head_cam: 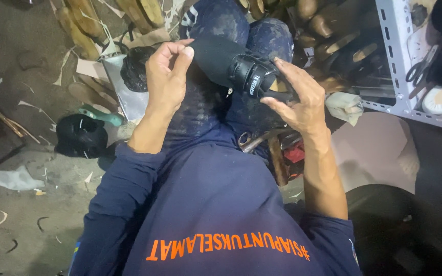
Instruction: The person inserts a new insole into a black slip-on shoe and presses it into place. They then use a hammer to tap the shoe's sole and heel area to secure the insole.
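left hand [166, 76] and right hand [295, 97] gripping black shoe [236, 66], over lap

Dirty floor [37, 51] w/ leather scraps [90, 66], black shoe [80, 135], green-handled tool [103, 116], white rag [16, 180].

Heel end of black shoe [241, 71] hidden behind right hand [295, 97]; grip there not resolvable. Left hand [167, 76] covers the toe's near side. Tool handles [262, 139] on the lap partly under right forearm, kind unclear. Scissors [421, 65] on the shelf [392, 56] small, dim. Shelf cut by right and top edges. Floor scraps [19, 180] blurred
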